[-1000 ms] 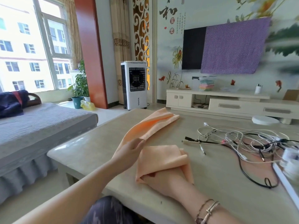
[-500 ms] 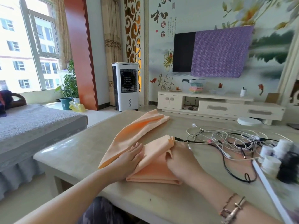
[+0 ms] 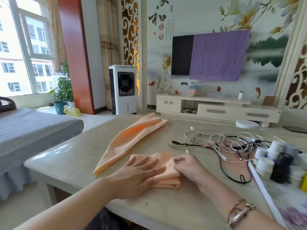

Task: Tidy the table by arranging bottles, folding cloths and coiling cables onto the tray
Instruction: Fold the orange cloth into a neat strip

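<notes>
Left hand [image 3: 141, 175] flat, fingers straight, pressing folded orange cloth [image 3: 167, 178] on table [image 3: 69, 156]. Right hand [image 3: 187, 166] pinching its edge. Right of fingers: tangled cables [image 3: 221, 143], tray [image 3: 265, 195] holding blurry bottles [image 3: 265, 165]. Labels unreadable.

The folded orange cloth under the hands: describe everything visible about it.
The folded orange cloth is peach-orange, soft, towel-like fabric, folded into a thick layered pad lying flat near the table's front edge. The left hand presses flat on it; the right hand pinches its right edge. A second orange cloth lies unfolded just behind.
</notes>
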{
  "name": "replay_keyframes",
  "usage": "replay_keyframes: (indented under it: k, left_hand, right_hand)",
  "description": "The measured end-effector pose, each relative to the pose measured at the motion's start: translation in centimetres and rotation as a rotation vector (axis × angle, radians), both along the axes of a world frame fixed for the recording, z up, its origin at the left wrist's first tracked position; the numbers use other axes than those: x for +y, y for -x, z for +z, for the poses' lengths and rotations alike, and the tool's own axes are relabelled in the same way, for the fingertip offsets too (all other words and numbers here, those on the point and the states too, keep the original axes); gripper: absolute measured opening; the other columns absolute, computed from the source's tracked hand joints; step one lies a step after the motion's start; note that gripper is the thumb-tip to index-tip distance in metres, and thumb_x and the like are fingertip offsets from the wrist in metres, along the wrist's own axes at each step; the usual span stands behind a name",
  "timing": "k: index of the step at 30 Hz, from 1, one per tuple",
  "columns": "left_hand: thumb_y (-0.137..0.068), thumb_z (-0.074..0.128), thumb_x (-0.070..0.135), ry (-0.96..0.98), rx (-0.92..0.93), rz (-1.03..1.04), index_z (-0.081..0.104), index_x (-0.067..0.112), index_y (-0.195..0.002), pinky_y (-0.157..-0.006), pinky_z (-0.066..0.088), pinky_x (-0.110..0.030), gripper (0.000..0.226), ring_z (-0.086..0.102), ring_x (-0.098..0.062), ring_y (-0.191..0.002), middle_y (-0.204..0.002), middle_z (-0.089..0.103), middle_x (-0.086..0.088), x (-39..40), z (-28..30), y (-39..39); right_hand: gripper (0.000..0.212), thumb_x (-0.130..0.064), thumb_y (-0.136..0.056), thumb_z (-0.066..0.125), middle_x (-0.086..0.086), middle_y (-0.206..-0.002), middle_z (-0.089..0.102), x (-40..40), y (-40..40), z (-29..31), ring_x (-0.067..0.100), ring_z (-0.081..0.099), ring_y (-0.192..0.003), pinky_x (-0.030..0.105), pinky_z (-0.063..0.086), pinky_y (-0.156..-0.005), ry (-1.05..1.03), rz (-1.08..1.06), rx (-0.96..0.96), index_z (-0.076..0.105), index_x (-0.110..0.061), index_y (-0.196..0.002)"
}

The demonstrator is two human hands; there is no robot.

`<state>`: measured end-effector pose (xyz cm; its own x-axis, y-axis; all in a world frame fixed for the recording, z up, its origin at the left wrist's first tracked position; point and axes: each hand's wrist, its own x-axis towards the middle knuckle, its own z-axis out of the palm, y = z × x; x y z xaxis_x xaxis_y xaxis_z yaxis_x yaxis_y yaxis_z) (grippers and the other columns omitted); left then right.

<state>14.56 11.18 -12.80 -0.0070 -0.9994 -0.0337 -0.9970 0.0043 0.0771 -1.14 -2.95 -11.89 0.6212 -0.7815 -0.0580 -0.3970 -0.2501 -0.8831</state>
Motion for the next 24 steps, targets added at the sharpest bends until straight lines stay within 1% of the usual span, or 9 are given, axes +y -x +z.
replay_keyframes:
  k: [5,7,11,14,16,18,20,22,24]
  left_hand:
    - [-0.099,0.009,0.054,0.027,-0.042,-0.135,0.001,0.064,-0.141,-0.120,0.001,-0.041,0.043,-0.008,-0.007,-0.147,-0.155,0.000,0.029,0.5,0.6,-0.2]
    - [-0.101,0.010,0.051,0.051,-0.073,-0.175,0.001,0.063,-0.141,-0.119,0.001,-0.036,0.043,-0.004,-0.006,-0.147,-0.155,0.001,0.030,0.6,0.8,-0.2]
    - [-0.102,0.013,0.049,0.071,-0.107,-0.206,0.002,0.062,-0.141,-0.118,0.002,-0.030,0.043,0.002,-0.005,-0.147,-0.156,0.005,0.029,0.7,0.6,-0.3]
    - [-0.103,0.020,0.046,0.130,-0.059,-0.234,0.015,0.056,-0.145,-0.119,0.003,-0.023,0.043,0.008,-0.002,-0.146,-0.155,0.016,0.024,0.5,0.6,-0.1]
    - [-0.102,0.030,0.042,0.175,-0.008,-0.249,0.028,0.046,-0.146,-0.115,0.001,-0.011,0.044,0.013,0.005,-0.143,-0.154,0.027,0.018,0.6,0.8,0.1]
    - [-0.098,0.040,0.048,0.188,0.034,-0.203,0.028,0.047,-0.146,-0.115,0.008,-0.011,0.049,0.017,0.007,-0.141,-0.153,0.029,0.018,0.9,1.1,0.4]
    - [-0.092,0.046,0.057,0.213,0.023,-0.129,0.018,0.051,-0.146,-0.113,0.021,-0.016,0.061,0.026,0.003,-0.139,-0.152,0.029,0.022,1.5,1.5,0.7]
    - [-0.092,0.051,0.046,0.276,-0.004,-0.078,0.016,0.049,-0.147,-0.097,0.035,-0.018,0.065,0.045,-0.004,-0.125,-0.144,0.043,0.020,1.5,2.1,1.5]
    - [-0.093,0.047,0.027,0.419,0.020,-0.049,0.018,0.047,-0.146,-0.076,0.042,-0.025,0.064,0.058,-0.015,-0.098,-0.118,0.058,0.014,1.0,2.9,2.8]
  right_hand:
    - [0.056,-0.019,-0.051,0.055,0.007,-0.088,0.061,-0.1,0.7,-0.1,0.016,0.055,-0.076,0.024,0.039,-0.062,-0.048,0.021,0.010,0.053,-0.017,-0.107]
    - [0.059,-0.025,-0.049,0.054,0.006,-0.091,0.061,-0.6,0.5,-0.4,0.016,0.054,-0.076,0.024,0.036,-0.058,-0.038,0.034,0.063,0.048,-0.021,-0.107]
    - [0.034,-0.038,-0.070,0.057,0.008,-0.086,0.068,-1.3,-0.6,-0.7,0.025,0.067,-0.077,0.026,0.046,-0.058,-0.026,-0.025,0.195,0.050,-0.015,-0.094]
    - [0.019,-0.030,-0.087,0.050,0.007,-0.079,0.067,-1.2,-1.0,0.1,0.021,0.064,-0.063,0.016,0.031,-0.034,0.000,-0.012,0.282,0.052,-0.012,-0.080]
    - [0.013,-0.023,-0.085,0.051,0.005,-0.068,0.062,-1.0,-0.9,0.4,0.016,0.057,-0.054,0.013,0.025,-0.031,-0.005,0.029,0.308,0.052,-0.012,-0.079]
    - [0.013,-0.020,-0.079,0.056,0.005,-0.060,0.054,-0.8,-0.7,0.2,0.014,0.049,-0.048,0.016,0.024,-0.037,-0.083,0.059,0.204,0.051,-0.010,-0.085]
    - [0.012,-0.011,-0.079,0.056,0.006,-0.057,0.048,-0.3,-0.5,0.3,0.013,0.044,-0.041,0.016,0.022,-0.038,-0.299,0.016,-0.074,0.048,-0.008,-0.088]
    - [0.007,-0.002,-0.086,0.050,0.006,-0.052,0.046,0.2,-0.1,1.4,0.010,0.042,-0.036,0.015,0.021,-0.032,-0.494,-0.021,-0.288,0.052,-0.005,-0.080]
    - [0.022,-0.003,-0.089,0.047,0.004,-0.050,0.045,0.7,1.4,3.5,0.009,0.041,-0.037,0.015,0.023,-0.031,-0.582,-0.029,-0.418,0.053,-0.006,-0.068]
